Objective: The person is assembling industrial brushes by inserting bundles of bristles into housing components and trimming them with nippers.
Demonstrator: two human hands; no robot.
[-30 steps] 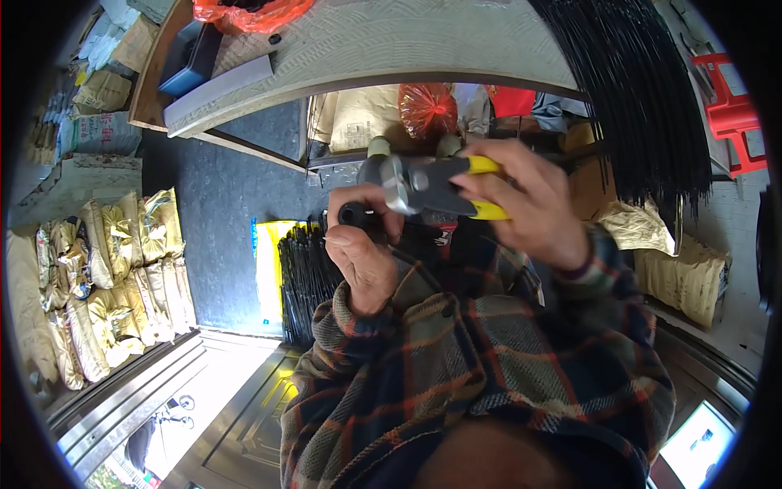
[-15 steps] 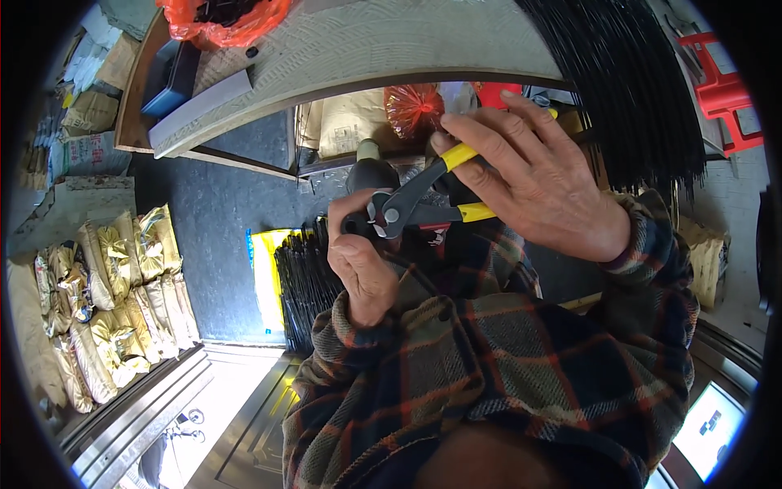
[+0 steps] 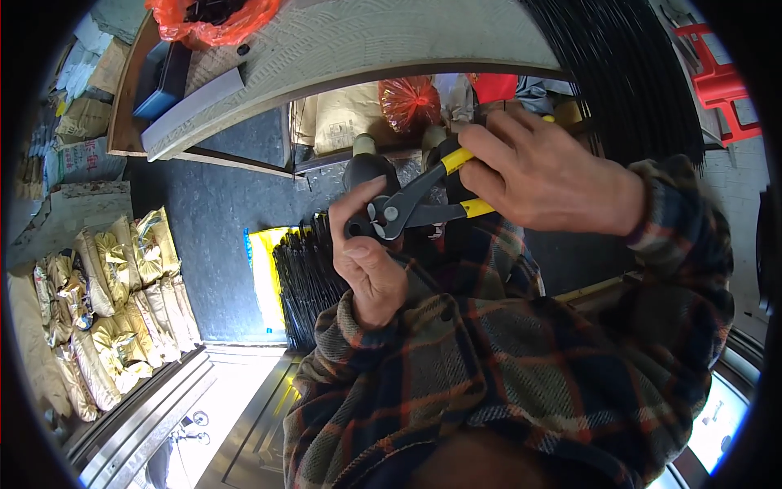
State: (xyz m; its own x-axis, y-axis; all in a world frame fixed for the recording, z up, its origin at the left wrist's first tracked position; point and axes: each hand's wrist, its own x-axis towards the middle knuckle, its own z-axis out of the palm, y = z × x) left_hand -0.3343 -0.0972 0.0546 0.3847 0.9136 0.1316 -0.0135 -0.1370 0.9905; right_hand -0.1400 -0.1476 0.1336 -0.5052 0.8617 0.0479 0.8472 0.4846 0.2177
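Curled fingers of my right hand [image 3: 546, 167] grip a pair of end-cutting pliers [image 3: 419, 196] by its yellow handle sleeves. Its dark metal head points left toward my left hand [image 3: 366, 259]. Between the thumb and index finger of that hand sits a small black part with a round hole [image 3: 356, 227]. The shiny jaws lie right beside this part, apparently at its edge; whether they bite into it I cannot tell. Both hands are held in front of my plaid jacket, over my lap.
A pale workbench [image 3: 366, 45] stands ahead, with an orange-red plastic bag [image 3: 216, 24] of black parts on it. Long black strands [image 3: 627, 90] hang over its right side. A black bundle [image 3: 305, 273] lies by my left forearm. Brown-wrapped packages [image 3: 114, 306] line the left; a red plastic stool [image 3: 721, 81] is far right.
My right hand's fingers have curled in more around the handles, and its wrist has shifted right. The handles are slightly closer together. My left hand has hardly moved.
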